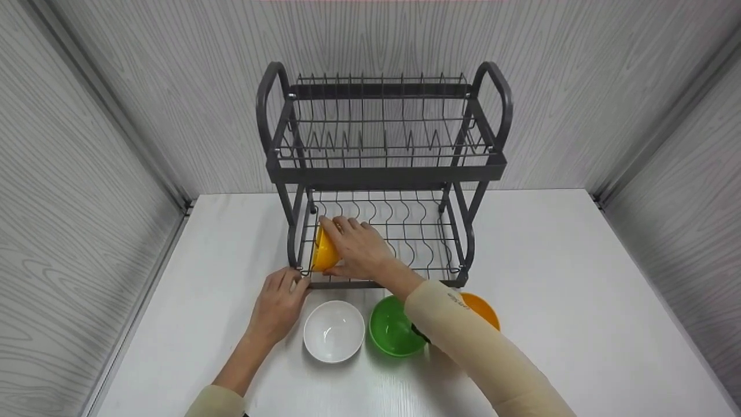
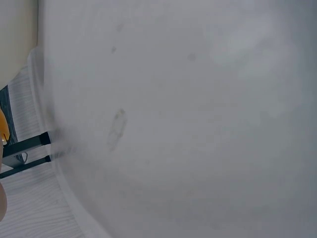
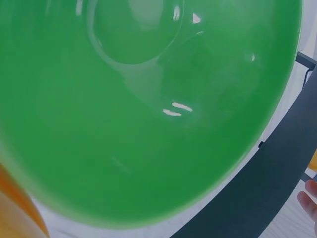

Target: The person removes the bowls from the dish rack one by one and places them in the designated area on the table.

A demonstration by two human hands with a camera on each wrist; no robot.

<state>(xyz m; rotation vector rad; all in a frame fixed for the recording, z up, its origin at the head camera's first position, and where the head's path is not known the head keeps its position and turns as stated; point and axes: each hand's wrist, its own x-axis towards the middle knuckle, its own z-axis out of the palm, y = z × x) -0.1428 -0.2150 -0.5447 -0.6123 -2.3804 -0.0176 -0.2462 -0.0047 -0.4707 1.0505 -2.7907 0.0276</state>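
Note:
My right hand (image 1: 362,249) grips a small yellow-orange bowl (image 1: 326,253), which stands tipped on its side at the left end of the lower tier of a black two-tier dish rack (image 1: 388,174). At the rack's front left corner, my left hand (image 1: 282,304) holds the frame between thumb and fingers. Before the rack stand a white bowl (image 1: 334,332), a green bowl (image 1: 393,327) and an orange bowl (image 1: 481,310), the last partly behind my right sleeve. The white bowl (image 2: 173,114) fills most of the left wrist view, the green bowl (image 3: 148,148) the right wrist view.
The rack's upper tier (image 1: 385,119) has wire dividers and curved side handles (image 1: 498,98). Its lower tier has a wavy wire grid (image 1: 414,231). A white tabletop (image 1: 556,278) lies beneath, with pale grey wood-grain panels (image 1: 567,87) behind and at both sides.

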